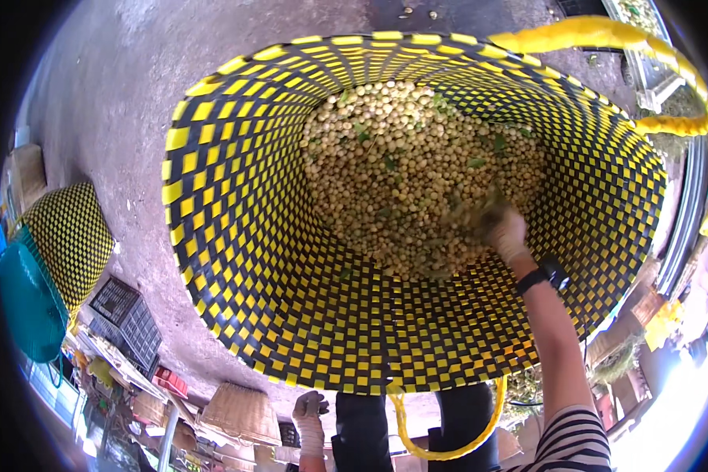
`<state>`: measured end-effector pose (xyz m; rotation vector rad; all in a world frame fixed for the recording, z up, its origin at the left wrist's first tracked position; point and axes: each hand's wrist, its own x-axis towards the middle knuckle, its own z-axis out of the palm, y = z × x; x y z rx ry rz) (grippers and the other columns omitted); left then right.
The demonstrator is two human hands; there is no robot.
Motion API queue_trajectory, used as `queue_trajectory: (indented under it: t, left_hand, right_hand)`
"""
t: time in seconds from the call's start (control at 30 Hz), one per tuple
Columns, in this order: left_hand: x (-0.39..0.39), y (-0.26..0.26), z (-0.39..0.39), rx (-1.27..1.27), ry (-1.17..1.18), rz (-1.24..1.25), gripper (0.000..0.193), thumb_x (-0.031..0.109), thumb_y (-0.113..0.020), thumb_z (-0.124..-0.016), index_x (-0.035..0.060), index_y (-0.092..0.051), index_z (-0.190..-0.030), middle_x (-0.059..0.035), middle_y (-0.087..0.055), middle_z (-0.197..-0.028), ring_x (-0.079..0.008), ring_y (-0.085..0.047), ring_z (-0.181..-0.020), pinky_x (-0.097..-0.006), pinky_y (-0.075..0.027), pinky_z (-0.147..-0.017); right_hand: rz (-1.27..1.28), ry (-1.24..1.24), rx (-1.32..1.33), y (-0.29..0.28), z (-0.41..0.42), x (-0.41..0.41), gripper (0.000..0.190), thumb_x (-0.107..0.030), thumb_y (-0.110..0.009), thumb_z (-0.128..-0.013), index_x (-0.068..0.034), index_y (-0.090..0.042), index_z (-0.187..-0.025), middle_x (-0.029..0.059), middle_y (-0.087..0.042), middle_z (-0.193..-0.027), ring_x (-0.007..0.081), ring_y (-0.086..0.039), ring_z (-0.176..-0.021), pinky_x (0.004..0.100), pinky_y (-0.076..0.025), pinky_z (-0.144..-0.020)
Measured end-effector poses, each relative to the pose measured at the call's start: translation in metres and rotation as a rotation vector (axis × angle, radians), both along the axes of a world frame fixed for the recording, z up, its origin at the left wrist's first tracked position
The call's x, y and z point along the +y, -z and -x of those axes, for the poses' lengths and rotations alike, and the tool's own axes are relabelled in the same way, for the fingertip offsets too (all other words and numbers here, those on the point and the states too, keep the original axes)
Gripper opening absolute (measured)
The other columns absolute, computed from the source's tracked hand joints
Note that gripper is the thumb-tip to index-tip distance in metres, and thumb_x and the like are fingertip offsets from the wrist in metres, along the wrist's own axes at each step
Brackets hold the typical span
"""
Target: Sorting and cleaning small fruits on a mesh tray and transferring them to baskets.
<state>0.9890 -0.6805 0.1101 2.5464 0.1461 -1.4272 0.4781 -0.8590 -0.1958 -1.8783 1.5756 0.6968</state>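
Note:
A large woven basket [242, 277] of yellow and black strips stands before me, holding a heap of small round pale-yellow fruits [383, 159] with some green leaves among them. My right hand [504, 230], gloved and with a black watch at the wrist, reaches down to the lower right part of the heap; its fingers are blurred, and whether they grip anything is unclear. Outside the basket's near rim, beside my dark-trousered leg, my left hand [310, 410] hangs in a glove with grey fingertips. Its fingers are curled and nothing shows in it.
Yellow rope handles [596, 32] rise from the far right rim and hang at the near rim. At the left lie a smaller woven basket [74, 230] with a teal cover and black plastic crates [130, 324]. A wicker basket [239, 410] sits at the lower left.

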Motion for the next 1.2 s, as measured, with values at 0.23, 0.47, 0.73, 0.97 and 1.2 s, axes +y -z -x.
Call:
queue_trajectory:
  t: [0.23,0.47,0.73,0.97,1.2]
  left_hand:
    - [0.010,0.001,-0.023,-0.036,0.106,-0.117,0.014,0.013,-0.060,-0.090,-0.0009,-0.058,-0.094,-0.0130,-0.067,-0.083,-0.0171,-0.065,-0.065,-0.0278,-0.052,-0.057]
    - [0.014,-0.004,-0.010,0.021,0.183,-0.090,0.023,0.016,-0.064,-0.088,-0.0012,-0.058,-0.102,-0.0129,-0.066,-0.084,-0.0186,-0.063,-0.061,-0.0289,-0.052,-0.054]
    - [0.002,-0.016,-0.002,0.045,0.256,-0.001,0.018,0.011,-0.060,-0.090,-0.0035,-0.060,-0.099,-0.0131,-0.066,-0.081,-0.0177,-0.063,-0.059,-0.0284,-0.053,-0.052]
    - [-0.022,-0.064,-0.043,0.003,0.364,0.034,0.018,0.015,-0.063,-0.089,0.0002,-0.061,-0.098,-0.0114,-0.067,-0.081,-0.0165,-0.062,-0.058,-0.0274,-0.051,-0.051]
    - [-0.084,-0.091,-0.021,0.126,0.583,0.079,0.015,0.015,-0.065,-0.088,0.0041,-0.062,-0.099,-0.0101,-0.067,-0.080,-0.0172,-0.063,-0.058,-0.0282,-0.051,-0.049]
  right_hand:
    - [-0.098,0.607,-0.212,0.009,0.012,-0.091,0.064,-0.038,-0.072,-0.079,-0.008,-0.051,-0.132,0.0182,-0.058,-0.126,0.0306,-0.062,-0.105,0.0418,-0.051,-0.085]
    - [-0.470,1.199,-0.145,-0.052,-0.071,0.010,0.074,-0.030,-0.079,-0.076,0.003,-0.045,-0.133,0.0251,-0.057,-0.124,0.0333,-0.060,-0.110,0.0368,-0.050,-0.088]
    - [0.294,0.479,0.227,-0.054,-0.163,0.000,0.059,-0.022,-0.061,-0.085,-0.017,-0.040,-0.140,0.0184,-0.062,-0.113,0.0345,-0.056,-0.110,0.0441,-0.053,-0.079]
    - [-0.357,0.738,-0.199,-0.088,-0.160,-0.014,0.021,-0.010,-0.059,-0.085,-0.001,-0.066,-0.103,0.0205,-0.063,-0.079,0.0278,-0.057,-0.066,0.0391,-0.049,-0.062]
    - [-0.318,2.562,-1.800,-0.225,-0.112,-0.012,0.025,-0.013,-0.052,-0.093,-0.004,-0.056,-0.115,0.0156,-0.062,-0.098,0.0240,-0.061,-0.084,0.0360,-0.052,-0.069]
